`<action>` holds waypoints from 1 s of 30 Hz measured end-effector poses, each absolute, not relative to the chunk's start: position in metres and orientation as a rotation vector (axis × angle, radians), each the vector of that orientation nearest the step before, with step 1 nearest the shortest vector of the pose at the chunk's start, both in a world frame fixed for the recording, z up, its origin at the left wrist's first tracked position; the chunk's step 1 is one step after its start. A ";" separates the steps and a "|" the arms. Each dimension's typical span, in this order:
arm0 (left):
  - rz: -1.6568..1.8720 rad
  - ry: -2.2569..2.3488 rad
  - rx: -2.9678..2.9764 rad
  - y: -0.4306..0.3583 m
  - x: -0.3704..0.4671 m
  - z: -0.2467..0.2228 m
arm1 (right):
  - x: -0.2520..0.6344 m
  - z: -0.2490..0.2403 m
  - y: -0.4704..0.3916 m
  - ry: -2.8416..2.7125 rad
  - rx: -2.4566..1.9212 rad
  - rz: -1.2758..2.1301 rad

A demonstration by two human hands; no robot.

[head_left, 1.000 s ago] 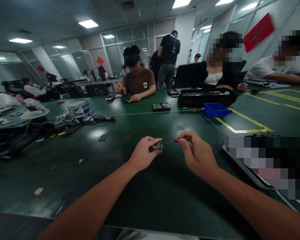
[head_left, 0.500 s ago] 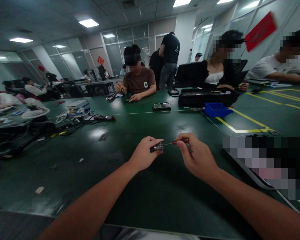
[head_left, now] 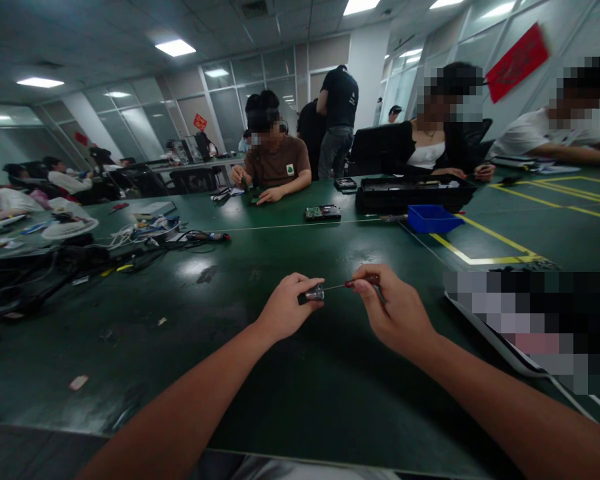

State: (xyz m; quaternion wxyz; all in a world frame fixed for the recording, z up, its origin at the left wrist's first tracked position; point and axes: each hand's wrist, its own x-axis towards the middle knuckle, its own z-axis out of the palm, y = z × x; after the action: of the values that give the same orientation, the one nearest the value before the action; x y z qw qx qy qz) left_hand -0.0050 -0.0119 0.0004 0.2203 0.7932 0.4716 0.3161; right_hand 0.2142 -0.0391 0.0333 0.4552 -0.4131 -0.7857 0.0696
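My left hand is closed on a small silvery metal cylinder, pinched between thumb and fingers above the green table. The cylinder's round end points right, and its other end is hidden in the hand. My right hand grips a screwdriver by its dark red handle. Its thin shaft runs left, and the tip meets the cylinder's end; whether it sits inside something there is too small to tell.
Cables and tools are heaped at the left. Farther back on the table are a circuit-board device, a blue bin and a long black case. A blurred-out screen stands right. A person in brown works opposite.
The whole view has shifted slightly. Both hands keep their grips, and the screwdriver tilts a little more, with its handle end slightly higher.
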 end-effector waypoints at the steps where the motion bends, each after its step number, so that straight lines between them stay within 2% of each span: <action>1: 0.871 1.298 2.198 -0.012 -0.005 0.001 | 0.214 0.033 -0.040 -1.959 -1.009 0.175; 13: 0.775 1.352 2.201 -0.014 0.000 0.004 | 0.212 0.028 -0.038 -2.096 -0.938 0.035; 30: 0.736 1.313 2.179 -0.013 -0.004 0.003 | 0.212 0.032 -0.038 -2.051 -1.010 0.178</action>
State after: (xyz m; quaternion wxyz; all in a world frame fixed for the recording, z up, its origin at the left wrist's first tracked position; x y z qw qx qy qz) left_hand -0.0042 -0.0126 0.0028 0.2440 0.7980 0.4808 0.2693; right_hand 0.2117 -0.0382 0.0325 0.4117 -0.4013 -0.8152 0.0708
